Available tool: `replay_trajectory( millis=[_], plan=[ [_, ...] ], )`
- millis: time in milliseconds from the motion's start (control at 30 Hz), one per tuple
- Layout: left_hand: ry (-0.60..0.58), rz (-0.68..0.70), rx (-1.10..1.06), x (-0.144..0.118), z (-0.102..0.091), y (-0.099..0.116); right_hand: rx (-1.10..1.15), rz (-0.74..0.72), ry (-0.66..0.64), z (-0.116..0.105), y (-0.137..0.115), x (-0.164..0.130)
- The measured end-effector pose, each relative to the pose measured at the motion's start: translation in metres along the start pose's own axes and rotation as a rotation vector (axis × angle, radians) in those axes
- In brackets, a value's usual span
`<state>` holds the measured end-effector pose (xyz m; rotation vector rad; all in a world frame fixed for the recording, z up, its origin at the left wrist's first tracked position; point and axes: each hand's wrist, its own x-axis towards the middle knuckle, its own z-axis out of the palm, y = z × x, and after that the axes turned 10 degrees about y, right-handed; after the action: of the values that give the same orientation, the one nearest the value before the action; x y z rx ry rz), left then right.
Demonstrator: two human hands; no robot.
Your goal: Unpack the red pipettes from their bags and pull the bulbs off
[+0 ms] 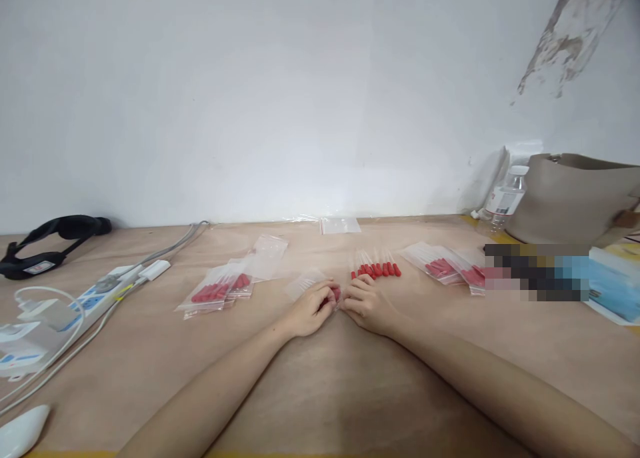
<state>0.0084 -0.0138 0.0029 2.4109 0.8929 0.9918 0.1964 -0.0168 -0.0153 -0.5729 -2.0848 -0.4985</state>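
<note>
My left hand (pixel 311 308) and my right hand (pixel 365 305) meet at the middle of the wooden table (pixel 320 391). Together they pinch a small clear bag (pixel 306 283) with red-tipped pieces showing between the fingers. Just beyond my right hand lies a loose row of clear droppers with red bulbs (pixel 377 269). Left of my hands lie filled clear bags of red-bulb droppers (pixel 217 290). More filled bags (pixel 447 266) lie to the right.
Empty clear bags (pixel 340 225) lie near the wall. A power strip with cables (pixel 95 297) and a black strap (pixel 47 239) are at the left. A water bottle (pixel 506 198) and a grey bag (pixel 575 195) stand at the right. A white object (pixel 20 431) lies at bottom left.
</note>
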Motion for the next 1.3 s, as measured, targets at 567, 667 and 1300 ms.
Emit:
replay_trajectory(
  millis=[567,667,1300],
  plan=[
    [-0.013,0.078,0.234,-0.001,0.004,0.004,-0.071,-0.006,-0.041,0.004,0.0,-0.001],
    [0.017,0.108,0.254,-0.001,0.008,0.004,-0.069,-0.008,-0.084,0.006,0.001,-0.002],
    [-0.079,0.001,0.171,-0.016,-0.036,-0.016,0.253,0.39,-0.221,-0.026,-0.008,-0.002]
  ],
)
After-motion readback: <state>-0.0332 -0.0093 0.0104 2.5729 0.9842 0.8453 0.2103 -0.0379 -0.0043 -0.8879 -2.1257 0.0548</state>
